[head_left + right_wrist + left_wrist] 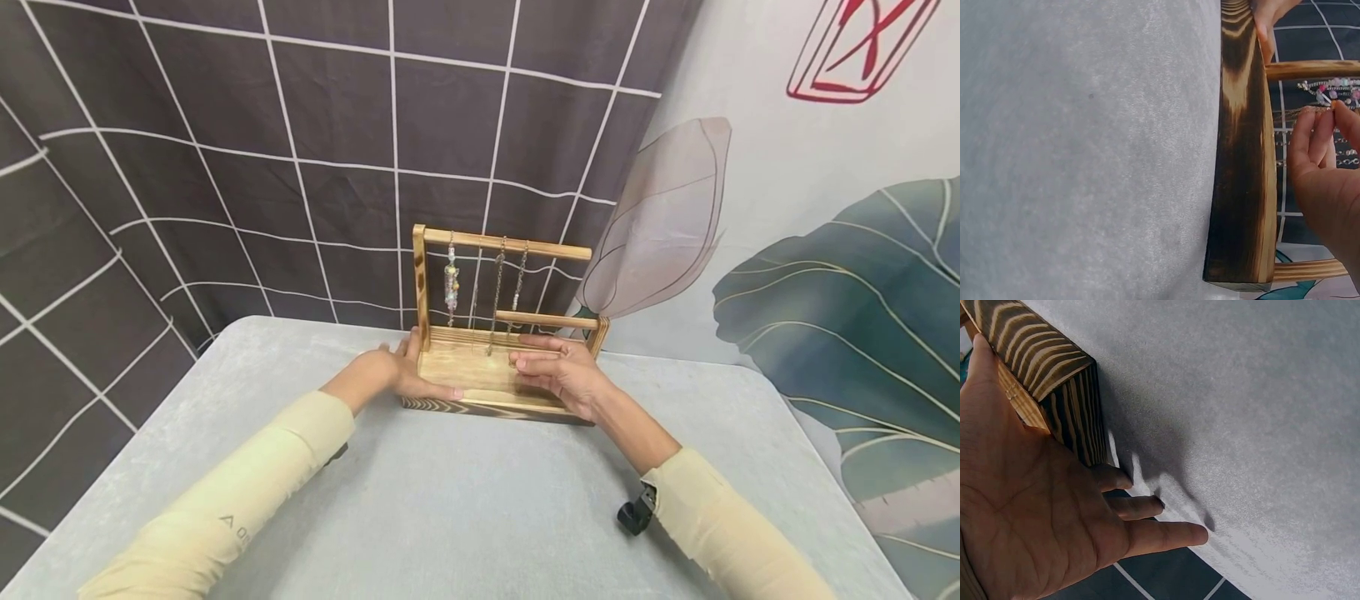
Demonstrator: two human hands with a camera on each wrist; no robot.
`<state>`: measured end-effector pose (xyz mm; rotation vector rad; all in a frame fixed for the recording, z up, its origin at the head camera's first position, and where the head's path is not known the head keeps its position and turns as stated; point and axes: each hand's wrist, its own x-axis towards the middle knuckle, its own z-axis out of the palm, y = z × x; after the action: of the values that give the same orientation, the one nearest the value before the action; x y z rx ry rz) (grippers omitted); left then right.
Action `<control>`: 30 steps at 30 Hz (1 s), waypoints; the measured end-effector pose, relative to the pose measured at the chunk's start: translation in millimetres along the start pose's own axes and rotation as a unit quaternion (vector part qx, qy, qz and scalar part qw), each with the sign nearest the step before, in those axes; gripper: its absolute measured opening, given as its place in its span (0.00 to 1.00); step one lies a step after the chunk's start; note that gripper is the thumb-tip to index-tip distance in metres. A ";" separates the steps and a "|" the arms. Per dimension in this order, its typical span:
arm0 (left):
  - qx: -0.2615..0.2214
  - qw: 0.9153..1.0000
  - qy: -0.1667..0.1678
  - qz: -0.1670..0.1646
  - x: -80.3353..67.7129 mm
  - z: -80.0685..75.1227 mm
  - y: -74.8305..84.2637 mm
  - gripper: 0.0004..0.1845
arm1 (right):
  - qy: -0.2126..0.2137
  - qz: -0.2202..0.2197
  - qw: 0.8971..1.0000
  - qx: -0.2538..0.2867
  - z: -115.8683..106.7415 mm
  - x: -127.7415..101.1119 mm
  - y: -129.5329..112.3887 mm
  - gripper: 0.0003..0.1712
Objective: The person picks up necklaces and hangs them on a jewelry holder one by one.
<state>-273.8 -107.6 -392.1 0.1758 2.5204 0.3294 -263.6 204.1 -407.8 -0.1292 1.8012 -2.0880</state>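
A wooden jewelry stand (450, 367) with a tray base stands near the table's back edge. My left hand (390, 372) grips its left end, the thumb over the front rim and the fingers along the side, as the left wrist view shows. From the upper bar hang a beaded bracelet (451, 283) and several thin chains. My right hand (562, 375) reaches over the tray below the short lower bar (547, 320). Its fingertips are pinched together at the lower end of the rightmost chain bracelet (519, 287), mostly hidden by the fingers.
The pale grey table (450, 508) extends in front of the stand and to both sides. Behind it hangs a dark curtain (330, 108) with a white grid. A leaf-patterned cloth (840, 283) covers the right side.
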 end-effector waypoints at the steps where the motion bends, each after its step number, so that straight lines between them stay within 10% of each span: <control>1: -0.001 1.000 -0.001 0.000 -0.1 -0.4 -0.1 0.84 | -0.001 0.001 1.000 0.003 -0.1 -0.2 -0.2 0.40; 30: 0.005 1.000 -0.005 -0.002 0.0 -2.2 0.8 0.83 | -0.014 0.001 1.000 -0.003 3.0 -2.5 1.6 0.44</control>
<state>-275.0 -107.3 -390.1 0.1772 2.5127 0.3131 -260.0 201.9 -408.3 -0.1577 1.7923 -2.0694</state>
